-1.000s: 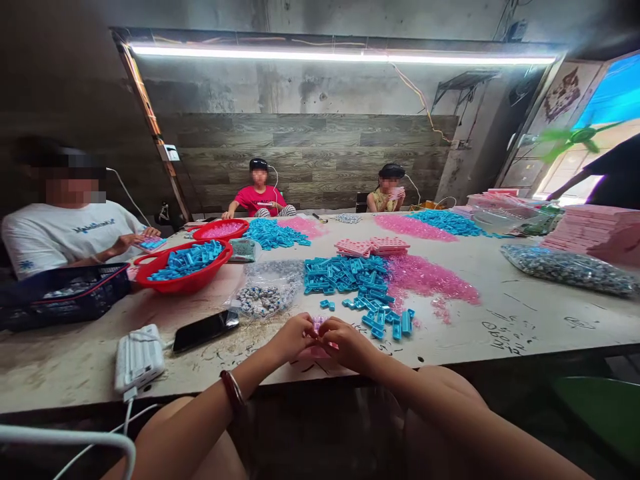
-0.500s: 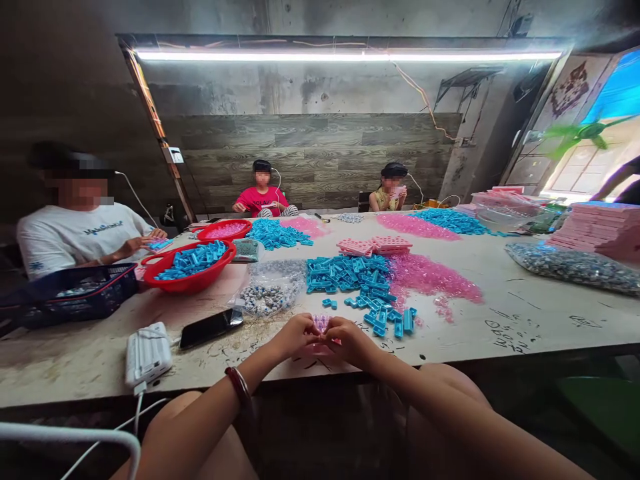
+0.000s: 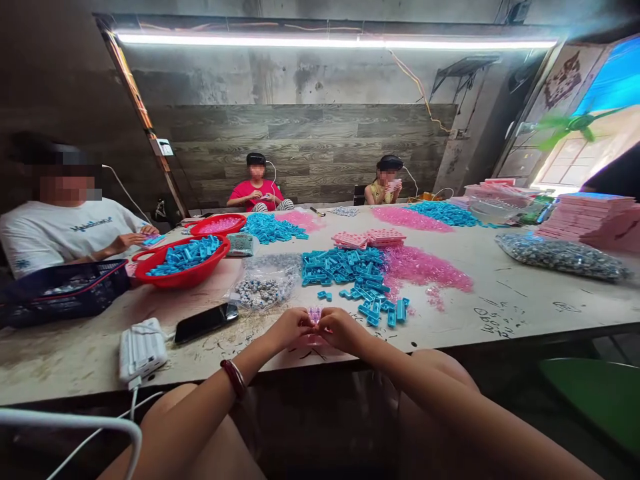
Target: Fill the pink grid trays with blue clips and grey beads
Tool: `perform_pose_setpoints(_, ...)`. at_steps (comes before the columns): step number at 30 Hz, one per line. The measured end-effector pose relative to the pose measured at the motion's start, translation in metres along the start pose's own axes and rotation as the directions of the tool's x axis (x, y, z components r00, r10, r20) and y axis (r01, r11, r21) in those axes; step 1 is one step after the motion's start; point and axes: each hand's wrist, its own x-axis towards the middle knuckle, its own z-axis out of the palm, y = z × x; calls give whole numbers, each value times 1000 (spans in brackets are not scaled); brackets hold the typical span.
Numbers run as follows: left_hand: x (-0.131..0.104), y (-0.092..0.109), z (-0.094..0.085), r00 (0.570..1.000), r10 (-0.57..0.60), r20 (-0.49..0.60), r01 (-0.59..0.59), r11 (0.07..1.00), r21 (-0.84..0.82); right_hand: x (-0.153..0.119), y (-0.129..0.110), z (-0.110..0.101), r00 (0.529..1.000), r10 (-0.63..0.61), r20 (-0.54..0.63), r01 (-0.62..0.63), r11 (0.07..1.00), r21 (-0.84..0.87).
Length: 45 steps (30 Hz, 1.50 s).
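Note:
At the table's near edge, my left hand point(image 3: 293, 327) and my right hand point(image 3: 341, 329) meet with fingers bent inward. Both are closed on a small pink plastic piece point(image 3: 315, 313) with clear, purplish parts on top; the fingers cover much of it, so its exact kind is unclear. Pink also shows below the fingertips. Just beyond my right hand lie loose blue plastic pieces point(image 3: 373, 310), spilling from a larger blue pile point(image 3: 340, 265). Beside that pile spreads a heap of clear pink bits point(image 3: 425, 270). A clear bag of beads point(image 3: 260, 290) lies beyond my left hand.
A phone point(image 3: 207, 323) and white power bank point(image 3: 143, 350) lie left, with cables. Red baskets point(image 3: 183, 275) and a dark basket point(image 3: 65, 293) stand farther left. Pink blocks point(image 3: 369, 238) lie behind the blue pile; stacked pink slabs point(image 3: 583, 217) stand right. Three people sit around the table.
The view has shifted slightly, so most things sit a little higher and further left. My hands keep holding the pink piece together. The person in the pink shirt has brought both hands together.

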Motion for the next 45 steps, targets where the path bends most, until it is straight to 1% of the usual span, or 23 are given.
perform_pose_setpoints(4,-1,-2,2,1000,-18,-19,18,1000,-19,10,0,-4,993,52,102,-48,998,-36)
perform_pose_setpoints(8,-3,-4,7,997,-44,-57,42,998,-42,21,1,-5,985,52,167,-43,998,-53)
perform_pose_setpoints(13,-3,-6,9,989,-99,-108,96,995,-30,25,2,-8,983,38,179,-33,999,-27)
perform_pose_setpoints(19,-1,-13,8,968,-209,-137,215,976,29,26,7,-7,983,33,178,-36,999,13)
perform_pose_setpoints(23,-4,-10,8,956,-245,-162,260,963,75,28,10,-8,985,45,165,-53,998,46)
perform_pose_setpoints(27,-5,0,5,961,-227,-158,245,964,106,25,12,-11,989,21,147,-30,998,59)
perform_pose_setpoints(30,-2,5,0,975,-193,-112,206,972,115,20,15,-10,992,-1,129,-9,997,75)
perform_pose_setpoints(33,1,7,-4,984,-169,-52,173,978,112,13,18,-6,999,13,51,-21,985,172)
perform_pose_setpoints(36,2,5,-8,984,-175,-31,177,979,99,11,16,-4,1000,15,-21,-10,971,238)
perform_pose_setpoints(38,3,4,-10,981,-193,-28,195,977,86,12,14,-5,1000,-10,-23,15,970,241)
perform_pose_setpoints(41,4,4,-11,977,-211,-18,212,973,94,15,14,-5,998,-55,5,53,971,231)
perform_pose_setpoints(45,3,18,-13,989,-146,-18,147,973,178,15,17,-4,998,-67,20,63,986,157)
